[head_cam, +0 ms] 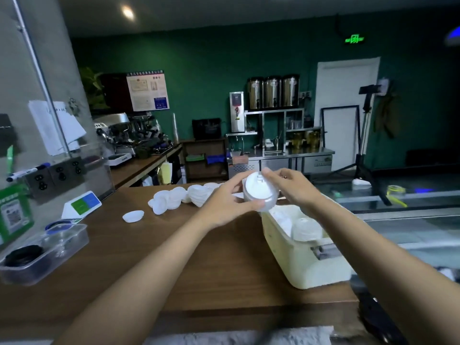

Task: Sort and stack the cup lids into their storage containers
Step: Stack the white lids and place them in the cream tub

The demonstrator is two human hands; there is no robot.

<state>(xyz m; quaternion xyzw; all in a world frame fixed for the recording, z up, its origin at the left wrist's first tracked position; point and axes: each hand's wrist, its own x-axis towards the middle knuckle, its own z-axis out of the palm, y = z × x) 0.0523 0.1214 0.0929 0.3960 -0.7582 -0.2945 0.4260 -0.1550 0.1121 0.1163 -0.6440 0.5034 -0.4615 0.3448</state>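
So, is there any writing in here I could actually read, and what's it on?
No text is legible.
Exit sign: glowing green, symbols blurred.
Wall poster: print too small.
QR placard: code visible, wording blurred.
Counter card: blurred.

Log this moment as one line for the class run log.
left hand: holds lid stack | right hand: pinches its top | bin: lids inside | pile: loose lids on counter

white plastic lids (258, 192), wooden counter (199, 257)
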